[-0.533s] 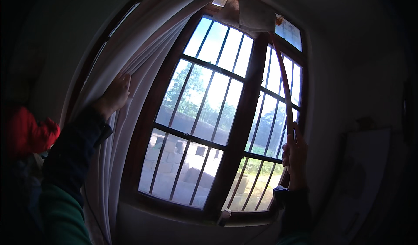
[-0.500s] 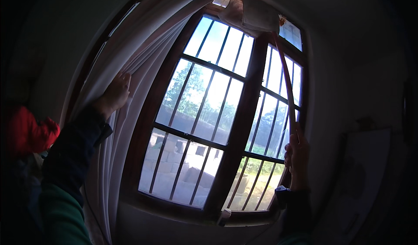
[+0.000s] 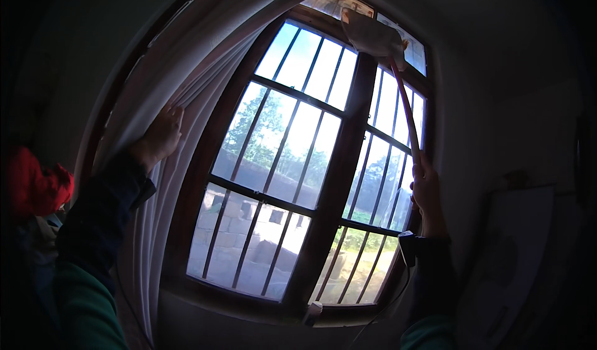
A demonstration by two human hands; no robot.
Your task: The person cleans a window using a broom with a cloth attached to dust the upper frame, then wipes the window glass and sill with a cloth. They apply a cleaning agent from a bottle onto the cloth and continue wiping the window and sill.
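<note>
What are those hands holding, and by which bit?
The right hand holds the stick by its lower part; the left hand, the curtain by folds partway up.

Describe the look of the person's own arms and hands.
The left hand and right hand are ungloved. Both sleeves are dark, with green fabric higher up. A small pale-edged item sits at the right cuff, a thin cable below it.

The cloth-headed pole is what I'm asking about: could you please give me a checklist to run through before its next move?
1. Right grip closed around the pole: ok.
2. Left grip holding the curtain: ok.
3. Curtain gathered left of the window panes: ok.
4. Cloth head firmly fixed to the pole: cannot tell.
5. Cable well away from the right cuff: not ok, it hangs right beside it.
</note>
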